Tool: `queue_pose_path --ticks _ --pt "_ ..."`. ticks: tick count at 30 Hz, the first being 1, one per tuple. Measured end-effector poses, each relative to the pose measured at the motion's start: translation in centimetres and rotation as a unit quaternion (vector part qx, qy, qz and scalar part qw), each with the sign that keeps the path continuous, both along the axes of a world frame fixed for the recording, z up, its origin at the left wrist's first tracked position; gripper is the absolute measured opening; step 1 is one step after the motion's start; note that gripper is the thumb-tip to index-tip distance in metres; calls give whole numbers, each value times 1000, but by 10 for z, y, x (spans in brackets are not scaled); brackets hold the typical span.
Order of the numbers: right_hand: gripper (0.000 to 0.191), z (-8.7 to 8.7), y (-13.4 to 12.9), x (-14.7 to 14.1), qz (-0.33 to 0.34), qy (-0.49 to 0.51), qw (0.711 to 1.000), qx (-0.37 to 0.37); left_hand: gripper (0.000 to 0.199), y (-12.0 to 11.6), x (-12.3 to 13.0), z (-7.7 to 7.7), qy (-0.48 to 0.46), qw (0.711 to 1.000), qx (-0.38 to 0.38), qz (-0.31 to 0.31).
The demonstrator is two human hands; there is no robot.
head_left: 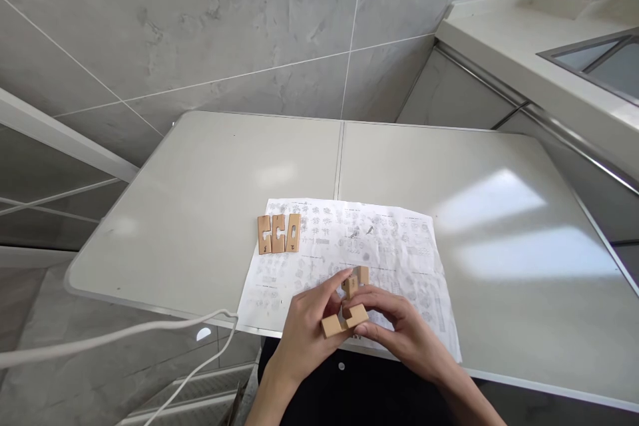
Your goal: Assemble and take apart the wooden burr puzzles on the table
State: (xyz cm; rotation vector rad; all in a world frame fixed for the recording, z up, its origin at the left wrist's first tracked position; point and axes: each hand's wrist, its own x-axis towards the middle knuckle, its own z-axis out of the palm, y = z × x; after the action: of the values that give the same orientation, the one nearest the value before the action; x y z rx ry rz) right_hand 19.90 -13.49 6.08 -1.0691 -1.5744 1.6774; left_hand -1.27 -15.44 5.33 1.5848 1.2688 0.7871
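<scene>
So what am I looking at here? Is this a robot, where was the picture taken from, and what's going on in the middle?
There is no robot here: these are a person's bare hands. The one picture comes from a camera on that person's head, looking forward and down, so you see roughly what they see.

In front is a pale table with a creased, printed sheet near its close edge. Three flat wooden pieces with cut-outs lie side by side at the sheet's left.

The left hand and right hand hold a notched block between them. More wood shows just beyond the fingers, but I can't tell how it all joins.
</scene>
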Motion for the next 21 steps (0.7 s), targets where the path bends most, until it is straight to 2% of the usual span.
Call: queue_pose_path --ticks 2,4,7,9,11,14,17,21 --pt "28 -1 2 0 -19 -6 1000 12 82 -1 -2 3 -44 996 -72 28" --pt "27 -1 4 0 -38 -19 999 23 83 -1 -7 6 -111 981 -152 36" --pt "25 -2 9 0 -70 -42 995 58 49 4 -13 10 -230 940 -251 -10" --pt "23 -2 13 1 -87 -62 991 82 43 9 -14 11 -283 912 -294 -34" --pt "22 -3 17 3 -98 -83 986 105 46 15 -12 11 -315 889 -327 -54" --pt "19 -4 21 8 -101 -108 979 139 73 23 -10 8 -367 850 -370 -78" --pt "15 -2 22 12 -73 -119 976 166 91 29 -12 5 -395 822 -406 -59" --pt "16 0 23 13 -25 -125 974 190 78 34 -15 8 -345 828 -431 -100"
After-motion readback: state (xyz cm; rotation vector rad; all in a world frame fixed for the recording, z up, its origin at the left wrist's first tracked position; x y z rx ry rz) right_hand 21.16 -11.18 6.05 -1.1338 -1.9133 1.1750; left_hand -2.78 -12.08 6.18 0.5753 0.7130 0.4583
